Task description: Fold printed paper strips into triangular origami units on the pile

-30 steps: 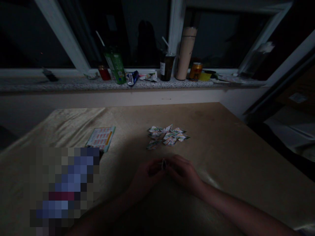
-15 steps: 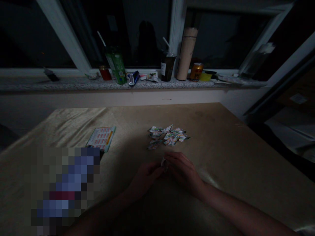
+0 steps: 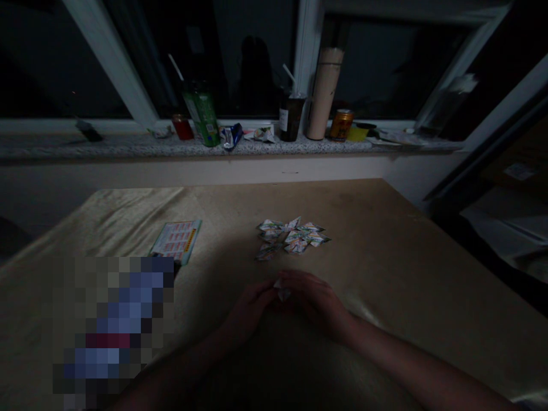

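Close together over the near middle of the table, my left hand (image 3: 253, 304) and my right hand (image 3: 315, 297) pinch a small piece of folded paper (image 3: 282, 293) between their fingertips. Its pale, pointed shape shows in the gap between the hands; the rest is hidden by fingers and dim light. Just beyond the hands lies a loose cluster of several folded paper pieces (image 3: 295, 235), pointed and printed in green, red and white.
A printed card pad (image 3: 177, 238) lies at the left, beside a pixelated blue area. Along the granite windowsill (image 3: 252, 149) stand a green bottle (image 3: 203, 117), a dark cup with a straw (image 3: 291, 117), a tall pinkish flask (image 3: 325, 94) and an orange can (image 3: 341, 125).
My fingers have shifted slightly on the folded paper, and more of its pale underside shows. The right fingers have come down and to the left. The cluster has not moved.
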The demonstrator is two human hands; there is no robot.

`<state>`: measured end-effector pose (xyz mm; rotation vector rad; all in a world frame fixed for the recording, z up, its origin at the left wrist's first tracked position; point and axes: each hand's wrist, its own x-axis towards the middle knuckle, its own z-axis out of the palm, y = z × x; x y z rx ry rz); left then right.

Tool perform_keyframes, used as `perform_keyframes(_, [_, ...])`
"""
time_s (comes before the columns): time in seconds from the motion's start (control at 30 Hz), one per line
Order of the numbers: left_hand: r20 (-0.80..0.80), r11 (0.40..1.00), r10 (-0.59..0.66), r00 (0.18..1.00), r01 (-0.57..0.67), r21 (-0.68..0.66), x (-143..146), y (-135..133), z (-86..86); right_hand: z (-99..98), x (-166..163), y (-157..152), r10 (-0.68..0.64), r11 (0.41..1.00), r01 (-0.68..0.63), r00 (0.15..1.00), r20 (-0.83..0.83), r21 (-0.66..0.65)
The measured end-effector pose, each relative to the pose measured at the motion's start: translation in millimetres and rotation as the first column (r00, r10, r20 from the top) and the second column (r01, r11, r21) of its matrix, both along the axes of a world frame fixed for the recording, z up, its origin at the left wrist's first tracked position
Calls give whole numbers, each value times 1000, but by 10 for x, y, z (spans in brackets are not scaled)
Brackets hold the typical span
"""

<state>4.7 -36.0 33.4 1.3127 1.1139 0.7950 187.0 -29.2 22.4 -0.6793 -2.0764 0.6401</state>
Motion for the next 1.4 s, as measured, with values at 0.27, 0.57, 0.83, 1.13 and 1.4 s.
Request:
perform_keyframes(0.27, [125,996,56,991,-47,-74,-38,1,-62,-86,16,-9,-31,999,31,1000,4,22])
perform_keyframes(0.57, [247,995,-72,966,88,-55,-46,15,-65,-35,15,-3,-50,994,49,999,12,95])
perform_keyframes(0.83, [214,995,-32,976,51,-83,-15,17,-43,41,11,-18,-63,997,58,993,-104,-48])
perform_keyframes(1.13, [21,993,-30,999,32,-109,5,24,-5,47,-25,6,-131,851,43,983,-131,-524])
perform_keyframes(1.4, [-136,995,-97,986,92,-44,8,-4,-32,46,-76,-5,-117,851,12,979,-167,-524])
